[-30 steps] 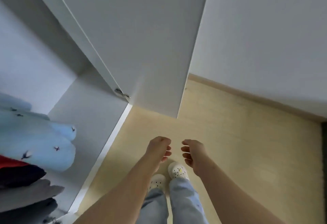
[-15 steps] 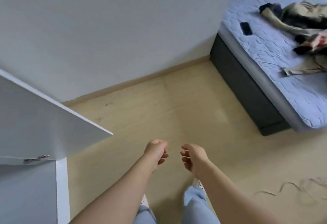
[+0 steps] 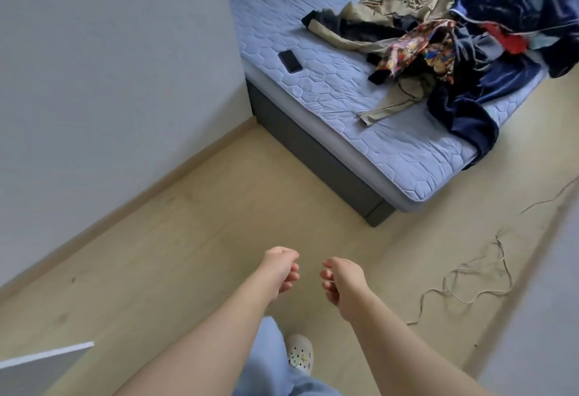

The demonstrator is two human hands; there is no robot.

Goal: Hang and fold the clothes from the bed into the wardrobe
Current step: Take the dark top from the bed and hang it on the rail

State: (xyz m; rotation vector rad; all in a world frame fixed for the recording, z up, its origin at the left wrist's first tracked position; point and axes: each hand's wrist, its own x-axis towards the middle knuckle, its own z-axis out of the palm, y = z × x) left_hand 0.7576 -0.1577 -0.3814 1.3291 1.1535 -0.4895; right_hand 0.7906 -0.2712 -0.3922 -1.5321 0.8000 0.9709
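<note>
Two hands point(image 3: 279, 267) point(image 3: 344, 283), clothes point(image 3: 438, 48) well beyond fingers point(image 3: 327, 274)

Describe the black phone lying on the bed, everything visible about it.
The flat black rectangular phone has rounded corners and a smooth, slightly glossy dark face. No lit screen shows. It lies flat on the pale blue quilted mattress, near the edge by the wall, with its long side set at a slant. It sits left of the heap of crumpled clothes and apart from it. Only the mattress touches it.
</note>
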